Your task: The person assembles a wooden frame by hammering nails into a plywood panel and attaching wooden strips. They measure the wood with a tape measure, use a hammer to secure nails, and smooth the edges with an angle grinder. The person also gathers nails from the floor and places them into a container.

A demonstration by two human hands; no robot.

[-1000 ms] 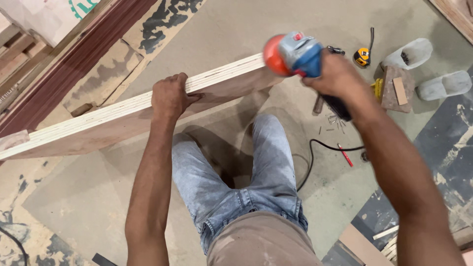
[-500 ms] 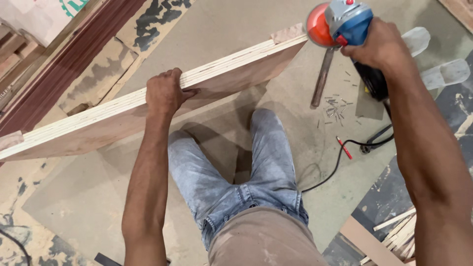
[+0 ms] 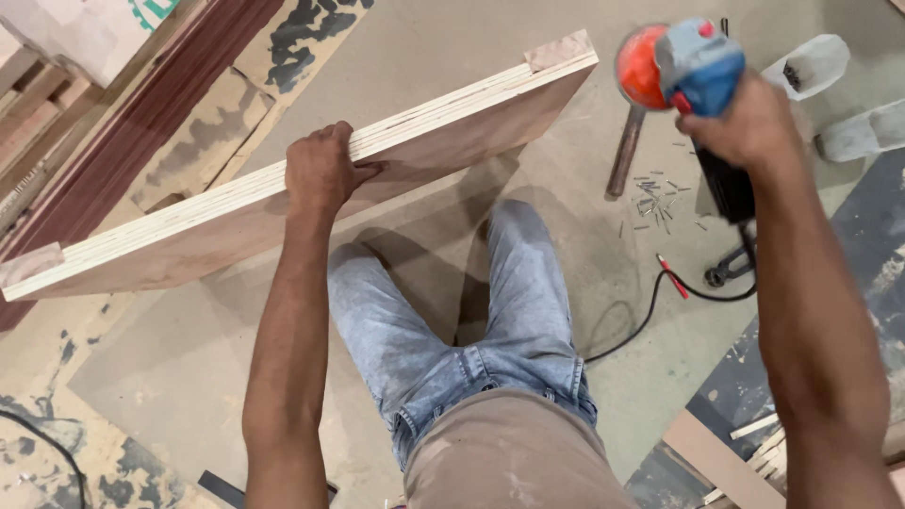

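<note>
Head view: power tool (image 3: 681, 64) blurred, right hand (image 3: 745, 123) cropped.

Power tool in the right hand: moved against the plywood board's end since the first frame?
Yes. The power tool was at the plywood board end; now it sits clear to the right of it, right hand gripping it.

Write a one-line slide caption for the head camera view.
Left hand grips the top edge of an upright pale plywood board; right hand holds a blue-and-orange corded power tool.

Pale tan plywood board (image 3: 283, 203) with striped layered edge — power tool (image 3: 681, 64) blue, grey and orange-red — faded blue jeans (image 3: 452, 330).
</note>
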